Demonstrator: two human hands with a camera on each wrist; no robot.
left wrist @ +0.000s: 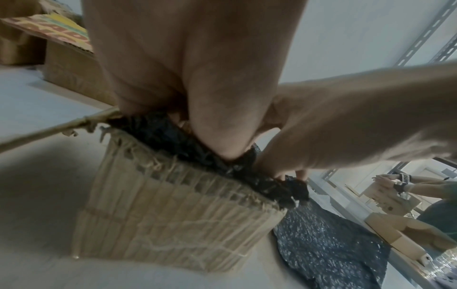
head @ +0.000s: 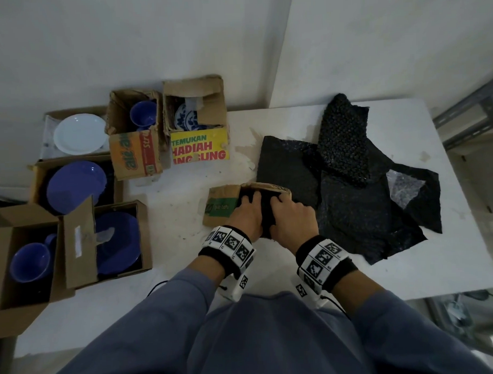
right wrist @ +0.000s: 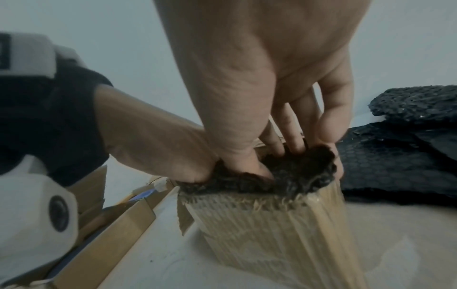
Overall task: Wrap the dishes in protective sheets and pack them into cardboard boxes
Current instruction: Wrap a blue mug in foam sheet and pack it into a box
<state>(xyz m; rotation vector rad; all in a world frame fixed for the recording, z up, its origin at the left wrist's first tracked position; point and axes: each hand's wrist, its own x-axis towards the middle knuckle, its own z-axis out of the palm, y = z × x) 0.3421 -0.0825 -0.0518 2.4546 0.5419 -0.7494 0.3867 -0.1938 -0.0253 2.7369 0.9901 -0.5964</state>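
Both hands are down in the small cardboard box (head: 226,205) at the middle of the worktop (head: 187,273), working a black-wrapped bundle (head: 264,211) into its mouth. The left hand (head: 247,214) has its fingers curled over the wrap, gripping and pushing; the right hand (head: 292,216) has fingers dug in beside it, pinching the wrap's far edge against the box wall. The bundle sits half in, with black sheet bulging over the rim; what dish is inside I can't tell, it's fully covered. Now the risk, as I read it: that box edge looks torn and soft, so a hard shove could split the wall or tip the box on the smooth worktop. Forcing it could also peel the wrap back and leave the dish bare against cardboard. Spare black sheets (head: 351,183) lie just right, and the open boxes of blue dishes (head: 77,183) wait well to the left.
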